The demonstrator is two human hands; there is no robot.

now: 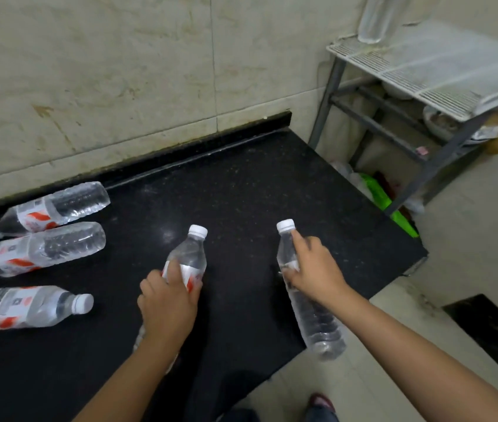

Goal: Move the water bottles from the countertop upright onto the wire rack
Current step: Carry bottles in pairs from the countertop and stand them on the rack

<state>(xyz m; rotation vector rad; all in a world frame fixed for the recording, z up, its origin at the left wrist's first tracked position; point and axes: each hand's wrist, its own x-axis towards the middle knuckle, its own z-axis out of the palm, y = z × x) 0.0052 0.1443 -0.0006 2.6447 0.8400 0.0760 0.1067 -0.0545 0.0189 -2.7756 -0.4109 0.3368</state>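
My left hand point(167, 303) grips a clear water bottle point(188, 257) with a white cap and red-and-white label, held above the black countertop point(241, 190). My right hand point(314, 272) holds a second water bottle point(311, 318) around its upper part, cap pointing away, its base out past the counter's front edge. Three more labelled bottles lie on their sides at the left: one by the wall point(55, 207), one in the middle point(43, 249), one nearest me point(28, 307). The white wire rack point(442, 71) stands at the upper right, with one bottle point(378, 19) upright on its far corner.
A tiled wall runs behind the counter. The rack's grey metal frame point(394, 129) has bowls and bags on its lower level. Plastic bags and a green item point(385, 196) sit in the gap between counter and rack. Pale floor tiles lie to the right.
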